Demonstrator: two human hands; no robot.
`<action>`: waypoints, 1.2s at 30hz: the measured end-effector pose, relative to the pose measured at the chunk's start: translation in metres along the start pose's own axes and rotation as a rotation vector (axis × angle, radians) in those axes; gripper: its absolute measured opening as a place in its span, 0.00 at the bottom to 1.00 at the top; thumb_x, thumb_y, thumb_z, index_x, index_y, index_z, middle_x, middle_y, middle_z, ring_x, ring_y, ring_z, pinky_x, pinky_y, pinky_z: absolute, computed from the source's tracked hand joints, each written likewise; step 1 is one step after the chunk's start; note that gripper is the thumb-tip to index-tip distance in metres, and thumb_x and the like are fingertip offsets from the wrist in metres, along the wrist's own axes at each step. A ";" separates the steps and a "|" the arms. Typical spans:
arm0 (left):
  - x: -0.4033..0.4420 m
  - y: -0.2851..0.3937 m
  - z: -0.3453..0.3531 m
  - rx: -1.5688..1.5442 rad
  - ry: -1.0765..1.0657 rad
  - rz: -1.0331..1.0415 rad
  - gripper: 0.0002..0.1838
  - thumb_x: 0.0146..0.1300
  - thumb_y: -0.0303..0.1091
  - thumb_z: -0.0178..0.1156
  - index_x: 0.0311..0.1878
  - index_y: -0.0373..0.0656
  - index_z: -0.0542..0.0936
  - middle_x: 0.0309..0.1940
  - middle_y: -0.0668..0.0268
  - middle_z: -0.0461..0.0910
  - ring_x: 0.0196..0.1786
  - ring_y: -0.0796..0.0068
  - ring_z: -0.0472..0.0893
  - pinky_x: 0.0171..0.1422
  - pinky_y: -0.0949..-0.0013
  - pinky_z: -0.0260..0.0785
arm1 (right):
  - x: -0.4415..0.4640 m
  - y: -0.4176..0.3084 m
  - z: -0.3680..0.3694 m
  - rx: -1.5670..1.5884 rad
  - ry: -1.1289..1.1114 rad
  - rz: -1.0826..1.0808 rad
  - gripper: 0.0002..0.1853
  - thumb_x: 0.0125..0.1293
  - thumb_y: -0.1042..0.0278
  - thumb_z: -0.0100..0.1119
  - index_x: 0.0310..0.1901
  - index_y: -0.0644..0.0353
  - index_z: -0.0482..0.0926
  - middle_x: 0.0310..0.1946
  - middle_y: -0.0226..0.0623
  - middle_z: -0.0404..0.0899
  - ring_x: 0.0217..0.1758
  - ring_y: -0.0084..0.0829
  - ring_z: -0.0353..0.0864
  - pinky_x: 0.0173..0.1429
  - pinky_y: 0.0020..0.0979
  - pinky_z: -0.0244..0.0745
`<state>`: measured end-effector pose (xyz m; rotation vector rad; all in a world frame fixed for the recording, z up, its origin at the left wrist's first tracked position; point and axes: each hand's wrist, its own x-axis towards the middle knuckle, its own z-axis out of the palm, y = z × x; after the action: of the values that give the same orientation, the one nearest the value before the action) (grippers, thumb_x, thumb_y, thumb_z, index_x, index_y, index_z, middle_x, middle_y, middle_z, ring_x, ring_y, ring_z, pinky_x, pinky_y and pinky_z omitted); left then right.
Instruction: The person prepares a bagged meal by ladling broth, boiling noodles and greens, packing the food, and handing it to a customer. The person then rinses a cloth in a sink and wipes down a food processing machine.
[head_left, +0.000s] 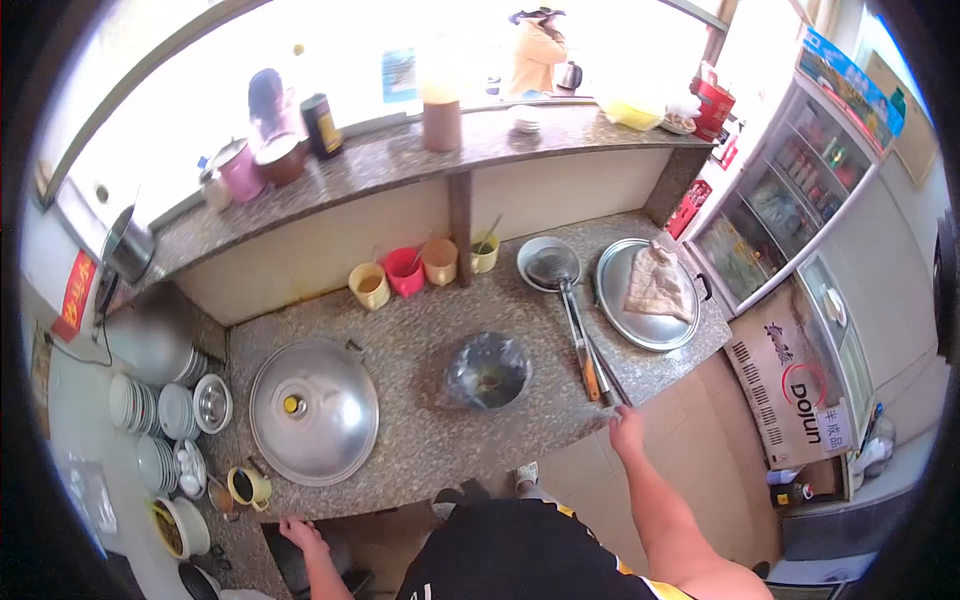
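Note:
My right hand is at the front edge of the counter, its fingers closed at the end of a dark-handled utensil. Beside that handle lies a strainer ladle with a wooden grip, its head resting in a white bowl. Low on the left, my left hand is by the counter's front edge with its fingers curled; whatever they may hold is hidden. A yellow mug with dark contents stands near it. Between the hands, a dark bowl sits on the counter.
A large domed lid covers the counter's left part. Stacked plates line the left wall. At the right, a cloth lies on a lidded pot. Mugs stand along the back. A person is beyond the window.

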<state>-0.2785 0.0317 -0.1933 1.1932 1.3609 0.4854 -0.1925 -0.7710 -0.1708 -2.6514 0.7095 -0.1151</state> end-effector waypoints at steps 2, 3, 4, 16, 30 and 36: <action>-0.030 -0.030 0.014 0.024 0.033 0.014 0.23 0.72 0.32 0.53 0.70 0.51 0.69 0.38 0.67 0.74 0.22 0.76 0.70 0.20 0.71 0.57 | 0.035 0.019 0.004 0.062 0.179 0.032 0.14 0.65 0.64 0.71 0.50 0.57 0.88 0.47 0.51 0.86 0.54 0.55 0.84 0.60 0.52 0.79; -0.045 -0.039 0.025 0.050 0.016 -0.003 0.23 0.72 0.31 0.54 0.69 0.51 0.69 0.39 0.67 0.75 0.23 0.76 0.70 0.20 0.71 0.56 | 0.049 0.020 0.002 0.056 0.179 0.096 0.15 0.63 0.64 0.73 0.50 0.58 0.88 0.47 0.50 0.85 0.55 0.54 0.83 0.60 0.51 0.79; -0.068 -0.042 0.040 0.050 0.018 0.018 0.23 0.72 0.31 0.54 0.69 0.51 0.69 0.39 0.67 0.75 0.23 0.76 0.70 0.20 0.71 0.56 | 0.061 0.014 -0.007 0.051 0.176 0.157 0.15 0.61 0.65 0.75 0.49 0.58 0.88 0.47 0.50 0.84 0.55 0.54 0.82 0.60 0.51 0.78; -0.194 -0.015 0.152 0.456 -0.335 0.254 0.24 0.72 0.28 0.58 0.69 0.48 0.70 0.49 0.61 0.78 0.31 0.73 0.78 0.31 0.68 0.71 | 0.109 -0.012 -0.014 0.256 -0.016 -0.222 0.23 0.63 0.64 0.71 0.60 0.58 0.83 0.51 0.48 0.82 0.55 0.54 0.82 0.61 0.51 0.79; -0.136 0.063 0.200 0.751 -0.360 0.764 0.35 0.58 0.23 0.67 0.71 0.43 0.71 0.62 0.49 0.75 0.60 0.51 0.80 0.65 0.53 0.75 | 0.101 -0.057 0.002 0.165 0.112 -0.060 0.33 0.57 0.81 0.61 0.68 0.57 0.75 0.55 0.51 0.76 0.59 0.58 0.78 0.61 0.52 0.76; -0.071 0.124 0.235 0.834 -0.143 1.321 0.35 0.55 0.27 0.70 0.69 0.46 0.75 0.67 0.45 0.71 0.69 0.39 0.74 0.76 0.48 0.67 | 0.022 -0.070 -0.020 0.275 0.338 -0.130 0.30 0.58 0.83 0.59 0.66 0.58 0.74 0.45 0.49 0.79 0.45 0.51 0.81 0.52 0.47 0.79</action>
<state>-0.0375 -0.0659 -0.1033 2.7363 0.4306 0.7143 -0.1445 -0.7328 -0.1255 -2.4324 0.5731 -0.6601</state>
